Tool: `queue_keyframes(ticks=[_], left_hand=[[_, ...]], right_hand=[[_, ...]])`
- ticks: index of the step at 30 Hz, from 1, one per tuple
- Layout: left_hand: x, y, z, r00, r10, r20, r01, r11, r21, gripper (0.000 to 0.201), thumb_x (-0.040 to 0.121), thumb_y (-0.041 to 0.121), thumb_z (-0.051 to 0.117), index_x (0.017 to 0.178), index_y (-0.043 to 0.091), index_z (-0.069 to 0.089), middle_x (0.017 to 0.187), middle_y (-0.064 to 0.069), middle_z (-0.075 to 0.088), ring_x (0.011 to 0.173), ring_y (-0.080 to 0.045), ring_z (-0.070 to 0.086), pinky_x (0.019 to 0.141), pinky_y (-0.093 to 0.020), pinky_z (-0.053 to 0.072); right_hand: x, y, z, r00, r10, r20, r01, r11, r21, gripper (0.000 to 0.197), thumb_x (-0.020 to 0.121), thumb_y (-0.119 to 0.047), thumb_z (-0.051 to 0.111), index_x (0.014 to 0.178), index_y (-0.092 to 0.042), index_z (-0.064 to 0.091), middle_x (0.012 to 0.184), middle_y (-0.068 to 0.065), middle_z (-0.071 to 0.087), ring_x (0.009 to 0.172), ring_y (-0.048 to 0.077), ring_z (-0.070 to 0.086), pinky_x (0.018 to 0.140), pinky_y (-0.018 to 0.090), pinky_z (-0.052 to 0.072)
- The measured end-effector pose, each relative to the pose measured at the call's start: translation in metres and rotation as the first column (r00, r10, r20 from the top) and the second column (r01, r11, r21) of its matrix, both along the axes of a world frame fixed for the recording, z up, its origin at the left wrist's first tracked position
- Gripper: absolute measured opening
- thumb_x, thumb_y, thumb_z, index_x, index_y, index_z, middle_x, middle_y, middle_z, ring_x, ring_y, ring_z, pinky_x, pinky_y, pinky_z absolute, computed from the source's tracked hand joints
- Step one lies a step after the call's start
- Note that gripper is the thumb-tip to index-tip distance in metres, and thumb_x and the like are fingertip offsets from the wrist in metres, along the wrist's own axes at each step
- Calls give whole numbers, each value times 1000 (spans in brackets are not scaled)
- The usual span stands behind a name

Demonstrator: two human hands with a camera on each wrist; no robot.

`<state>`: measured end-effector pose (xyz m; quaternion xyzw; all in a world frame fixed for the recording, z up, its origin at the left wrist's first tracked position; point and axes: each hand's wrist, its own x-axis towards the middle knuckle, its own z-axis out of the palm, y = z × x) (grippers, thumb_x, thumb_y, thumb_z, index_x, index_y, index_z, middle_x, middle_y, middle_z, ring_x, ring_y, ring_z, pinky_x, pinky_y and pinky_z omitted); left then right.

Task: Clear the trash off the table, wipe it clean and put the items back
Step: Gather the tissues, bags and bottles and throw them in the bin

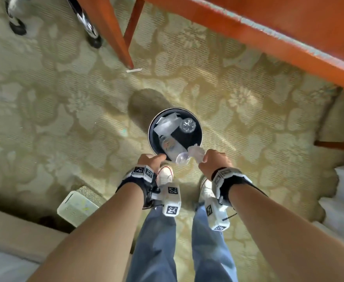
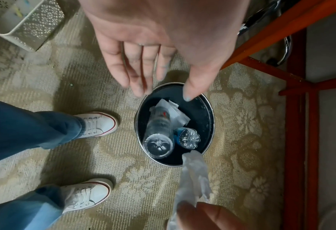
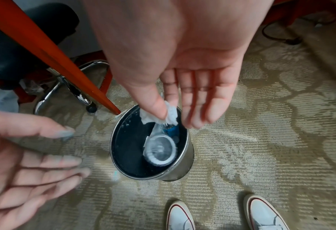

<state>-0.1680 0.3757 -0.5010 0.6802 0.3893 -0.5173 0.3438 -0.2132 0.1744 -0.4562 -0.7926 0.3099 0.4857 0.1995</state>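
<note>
Right hand (image 3: pixel 183 65) pinches a crumpled tissue (image 3: pixel 159 116) between thumb and forefinger right over the trash bin (image 1: pixel 200 127). Left hand (image 2: pixel 163 46) hangs relaxed, holding nothing. The wad looks featherlight and squishy, so a light pinch anywhere should do.

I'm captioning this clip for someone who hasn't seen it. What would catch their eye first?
A round metal bin stands on the patterned carpet just ahead of white sneakers, with clear plastic bottles and paper inside. Above its rim the right hand pinches a crumpled white tissue, while the left hand hovers open.
</note>
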Motion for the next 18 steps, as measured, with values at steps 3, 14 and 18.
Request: queue_keyframes(ticks=[3,14,18], left_hand=[[14,-6,12,998,61,-13,-62,998,-23,33,67,41,73,78,12,62,83,-6,68,85,-27,67,91,-39,52],[39,-12,26,981,192,-40,-195,978,-78,19,94,12,56,78,16,46,68,-2,43,55,-15,41,41,-21,30],[41,-17,39,983,180,-39,-182,981,-66,18,95,13,57,78,10,53,71,-3,49,59,-16,45,53,-28,33]], right_hand=[[11,0,-1,1000,-13,1,13,1000,-7,35,83,-20,50,117,-16,56,105,11,62,88,28,65,75,39,59],[37,12,1,984,-106,146,90,989,113,35,90,-34,53,122,-22,60,112,8,65,89,23,55,71,30,44],[34,8,16,983,-113,145,97,989,114,35,93,-34,48,124,-21,59,114,10,63,93,26,59,73,31,45]])
